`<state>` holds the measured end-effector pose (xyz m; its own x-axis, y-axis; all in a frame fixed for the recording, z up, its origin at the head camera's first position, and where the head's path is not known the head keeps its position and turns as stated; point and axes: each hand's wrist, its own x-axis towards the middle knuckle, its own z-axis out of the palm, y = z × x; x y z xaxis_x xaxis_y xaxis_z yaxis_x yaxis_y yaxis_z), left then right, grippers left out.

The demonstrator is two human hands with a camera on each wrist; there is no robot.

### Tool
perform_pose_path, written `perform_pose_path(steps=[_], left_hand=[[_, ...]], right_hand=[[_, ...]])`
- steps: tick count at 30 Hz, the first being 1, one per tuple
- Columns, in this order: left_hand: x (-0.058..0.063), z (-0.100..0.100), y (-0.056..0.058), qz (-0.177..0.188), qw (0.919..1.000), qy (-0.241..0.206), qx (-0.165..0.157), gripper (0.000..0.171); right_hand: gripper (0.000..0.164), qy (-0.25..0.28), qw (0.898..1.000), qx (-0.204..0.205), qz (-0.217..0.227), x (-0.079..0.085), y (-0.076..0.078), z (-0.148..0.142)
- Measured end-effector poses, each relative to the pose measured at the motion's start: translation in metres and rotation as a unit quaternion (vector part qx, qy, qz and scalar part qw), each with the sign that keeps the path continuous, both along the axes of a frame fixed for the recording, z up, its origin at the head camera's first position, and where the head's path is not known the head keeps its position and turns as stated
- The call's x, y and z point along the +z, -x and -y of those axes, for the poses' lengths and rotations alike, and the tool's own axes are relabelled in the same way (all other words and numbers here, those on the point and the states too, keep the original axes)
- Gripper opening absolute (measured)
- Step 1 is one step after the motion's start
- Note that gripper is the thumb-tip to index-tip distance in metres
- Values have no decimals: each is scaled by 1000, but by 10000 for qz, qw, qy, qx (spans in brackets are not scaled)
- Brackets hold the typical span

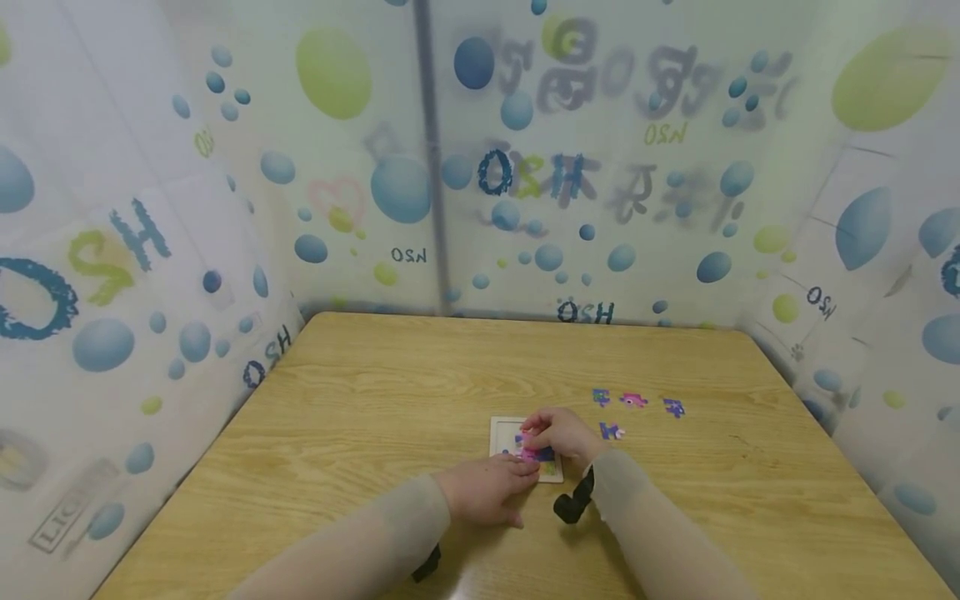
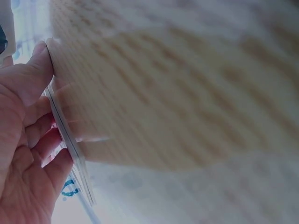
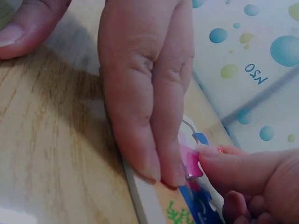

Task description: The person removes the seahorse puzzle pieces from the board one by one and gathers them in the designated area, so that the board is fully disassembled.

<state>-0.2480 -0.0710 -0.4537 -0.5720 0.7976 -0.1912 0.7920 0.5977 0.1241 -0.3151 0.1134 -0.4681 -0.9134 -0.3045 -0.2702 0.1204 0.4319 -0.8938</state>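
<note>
A small jigsaw puzzle tray [image 1: 494, 432] with a pale rim lies on the table, partly filled with coloured pieces. My left hand [image 1: 486, 490] rests on its near side with fingers extended; in the right wrist view two of these fingers [image 3: 135, 107] press down by the tray's edge. Over the tray, my right hand [image 1: 564, 435] pinches a pink puzzle piece [image 3: 190, 161] between thumb and finger, close against the pieces in the tray. Hands hide part of the puzzle. The left wrist view shows the left hand [image 2: 28, 126] low beside the tabletop.
Several loose puzzle pieces lie right of the tray, among them a pink one [image 1: 633, 401], a blue one [image 1: 674, 407] and a purple one [image 1: 611, 431]. The wooden table [image 1: 375, 392] meets patterned curtains [image 1: 600, 250] at the back and sides.
</note>
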Motion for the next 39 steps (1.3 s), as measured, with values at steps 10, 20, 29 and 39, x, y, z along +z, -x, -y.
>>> perform_pose_path(steps=[10,20,29,39], left_hand=[[1,1,-1,-28,10000,38,-3,67],[2,0,-1,42,10000,47,-11,67],[2,0,0,5,10000,14,-18,68],[1,0,0,7,10000,13,-10,67]], right_hand=[[16,53,9998,-128,115,0,0,1],[16,20,9999,-106,101,-4,2,-1],[16,89,9999,-14,47,-4,1,-2],[17,124,9999,-76,41,-7,4,-3]])
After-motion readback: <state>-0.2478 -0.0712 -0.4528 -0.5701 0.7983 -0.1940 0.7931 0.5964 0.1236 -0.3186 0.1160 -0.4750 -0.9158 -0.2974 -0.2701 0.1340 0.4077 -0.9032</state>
